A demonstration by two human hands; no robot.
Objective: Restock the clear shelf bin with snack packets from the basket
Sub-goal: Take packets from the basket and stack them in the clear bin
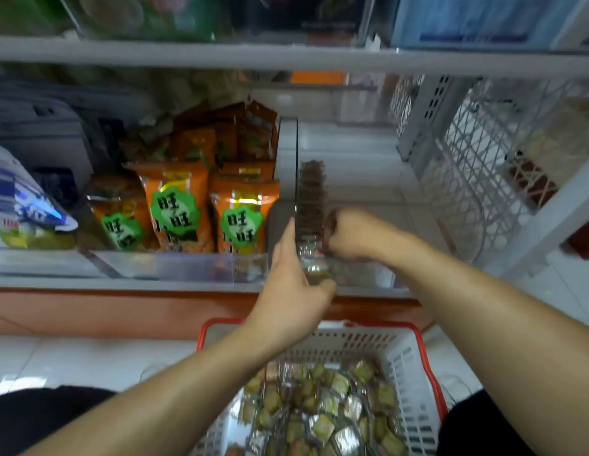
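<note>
A clear shelf bin (362, 278) sits on the lower shelf at centre right. A row of small brown snack packets (311, 199) stands on edge along its left wall. My left hand (293, 284) presses flat against the near end of that row, fingers straight and thumb under the packets. My right hand (349, 235) is curled around the right side of the row inside the bin. Below, a white basket with a red rim (405, 353) holds several small green and brown packets (322, 419).
Left of the bin, another clear bin holds orange snack bags (174, 209). A blue and white bag (26, 205) lies at far left. A white wire rack (477, 166) stands to the right. The upper shelf edge (286, 57) crosses overhead.
</note>
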